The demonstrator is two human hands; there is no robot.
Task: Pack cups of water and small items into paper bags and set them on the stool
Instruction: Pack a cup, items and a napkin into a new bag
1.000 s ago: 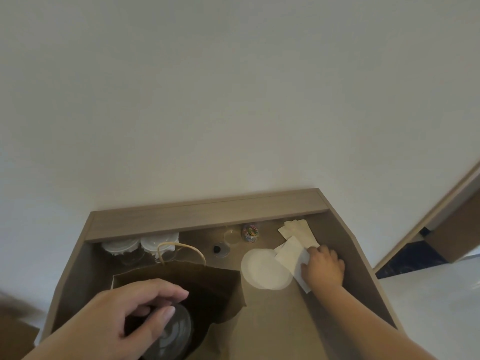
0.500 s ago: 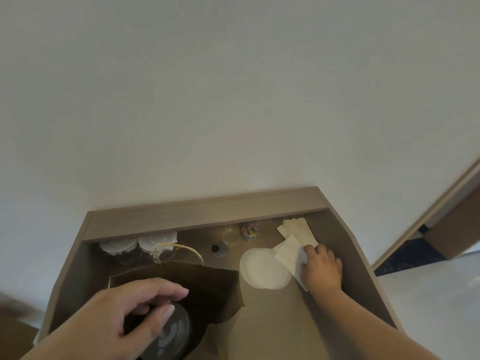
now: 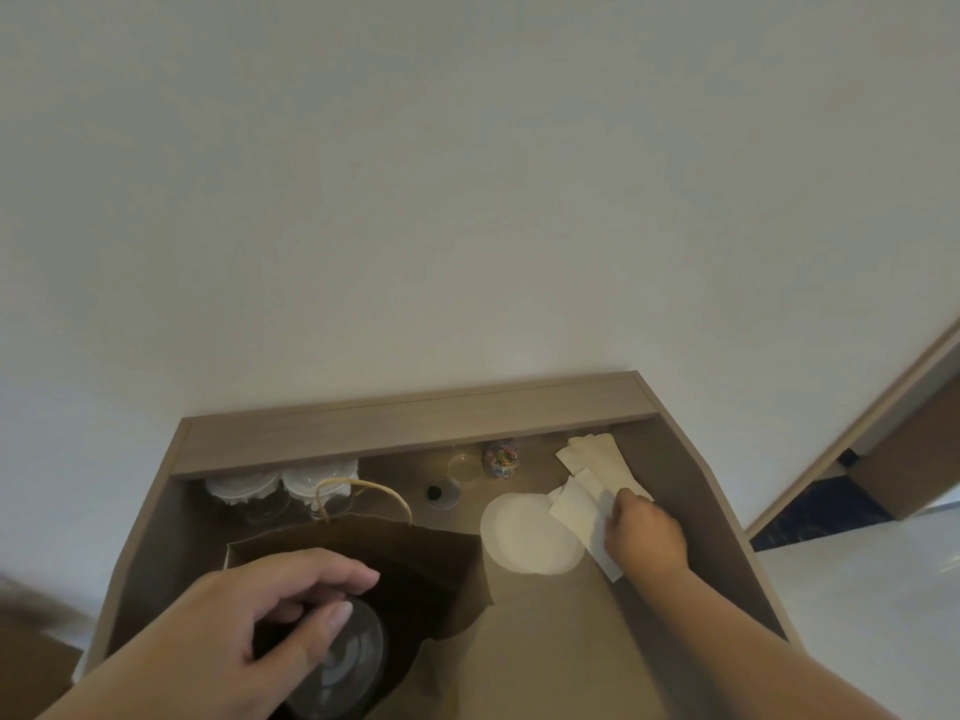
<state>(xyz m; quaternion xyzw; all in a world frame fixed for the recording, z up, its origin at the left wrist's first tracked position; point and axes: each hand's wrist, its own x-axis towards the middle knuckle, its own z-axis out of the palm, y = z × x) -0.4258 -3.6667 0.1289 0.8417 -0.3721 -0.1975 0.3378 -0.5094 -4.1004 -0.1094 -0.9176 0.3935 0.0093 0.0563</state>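
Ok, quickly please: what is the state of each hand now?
Left hand: holds a lidded clear cup at the mouth of the paper bag.
Right hand: pinches a white napkin on the desk.

Your bag is matt brown kraft paper — its handle pale twisted cord. The cup inside, at seven o'clock, is clear glossy plastic. The napkin at two o'clock is soft white paper, and the desk shows a matt wood-grain finish.

The left hand hides part of the lidded cup in the paper bag.
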